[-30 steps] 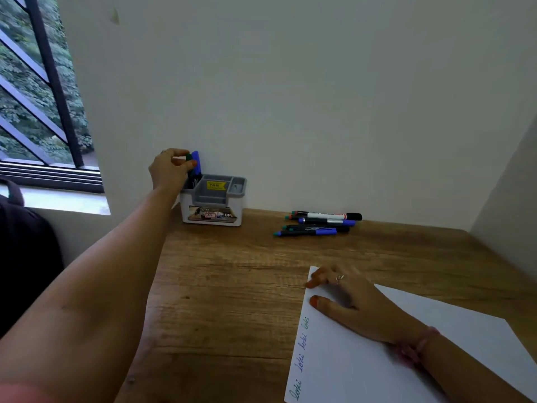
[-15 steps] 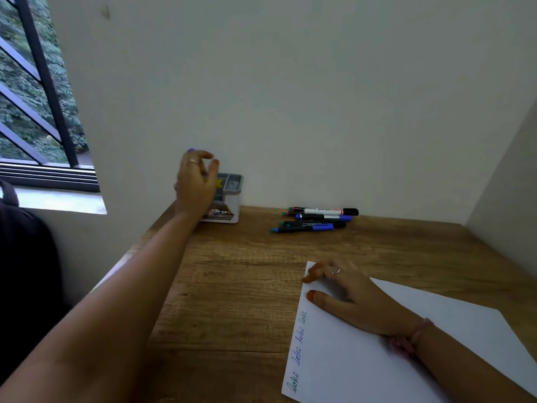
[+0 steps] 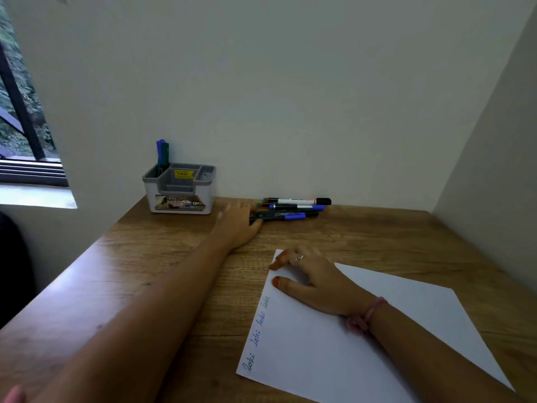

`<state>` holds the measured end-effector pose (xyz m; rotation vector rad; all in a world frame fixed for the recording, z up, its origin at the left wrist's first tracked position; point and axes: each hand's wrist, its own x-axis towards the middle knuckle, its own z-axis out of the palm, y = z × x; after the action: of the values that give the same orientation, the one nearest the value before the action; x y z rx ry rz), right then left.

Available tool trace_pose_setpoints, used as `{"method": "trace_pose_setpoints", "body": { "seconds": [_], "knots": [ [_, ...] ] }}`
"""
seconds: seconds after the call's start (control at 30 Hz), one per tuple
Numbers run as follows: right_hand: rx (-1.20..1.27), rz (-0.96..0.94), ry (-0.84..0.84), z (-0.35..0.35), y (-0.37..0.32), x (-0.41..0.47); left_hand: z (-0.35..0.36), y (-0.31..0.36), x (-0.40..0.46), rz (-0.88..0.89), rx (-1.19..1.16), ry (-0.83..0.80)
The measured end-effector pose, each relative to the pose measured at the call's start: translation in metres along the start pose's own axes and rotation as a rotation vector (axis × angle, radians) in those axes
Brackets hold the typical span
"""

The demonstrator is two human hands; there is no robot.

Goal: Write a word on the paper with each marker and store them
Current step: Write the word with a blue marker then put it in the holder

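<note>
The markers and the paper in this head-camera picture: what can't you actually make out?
- Left hand: it covers the near tips of the loose markers, so a grip cannot be told.
- Loose markers: bunched, exact count unclear.
- Organizer: its wall hides the lower part of the stored markers.
- Paper: its writing is too small, and the right hand covers its corner.

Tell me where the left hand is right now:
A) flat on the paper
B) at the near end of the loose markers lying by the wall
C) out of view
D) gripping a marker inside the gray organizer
B: the left hand is on the wooden desk at the near end of the loose markers, away from the organizer; the right hand rests on the paper.
</note>
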<state>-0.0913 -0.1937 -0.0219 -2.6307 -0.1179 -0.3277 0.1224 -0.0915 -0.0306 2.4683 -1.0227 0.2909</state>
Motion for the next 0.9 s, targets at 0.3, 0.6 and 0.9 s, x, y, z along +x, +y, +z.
{"method": "trace_pose_setpoints", "body": {
  "seconds": [0.3, 0.6, 0.9],
  "knots": [
    [-0.055, 0.009, -0.026, -0.001, -0.001, 0.001, -0.019, 0.012, -0.023, 0.040, -0.265, 0.076],
    [-0.025, -0.002, 0.135, -0.007, -0.019, -0.002, -0.071, 0.051, -0.082, 0.003, -0.999, 0.274],
    [0.291, -0.137, 0.418, -0.013, -0.043, -0.002, -0.108, 0.095, -0.119, 0.288, -1.137, 0.106]
  ]
}}
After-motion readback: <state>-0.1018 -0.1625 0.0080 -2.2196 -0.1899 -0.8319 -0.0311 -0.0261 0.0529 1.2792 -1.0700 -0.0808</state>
